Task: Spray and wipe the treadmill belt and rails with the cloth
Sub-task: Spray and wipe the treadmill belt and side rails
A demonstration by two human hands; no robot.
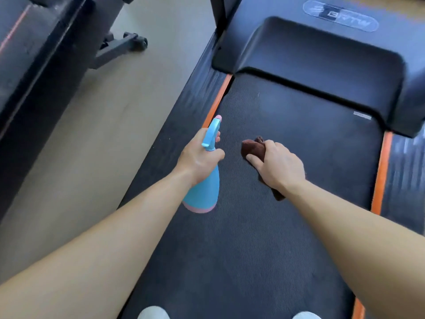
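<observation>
Above the treadmill belt point(299, 134), the left hand point(197, 157) grips a blue spray bottle point(203, 192) near the belt's left orange rail point(218, 97); the right hand point(280, 166) clutches a brown cloth point(251, 147), seemingly touching mid-belt.

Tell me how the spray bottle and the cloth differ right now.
The spray bottle is light blue with pink trim; the cloth is dark brown. The spray bottle is rigid, its nozzle pointing away from the person; the cloth is soft and bunched. The left hand grips the spray bottle near the left orange strip; the right hand grips the cloth nearer the middle of the belt. Both are held over the belt.
</observation>
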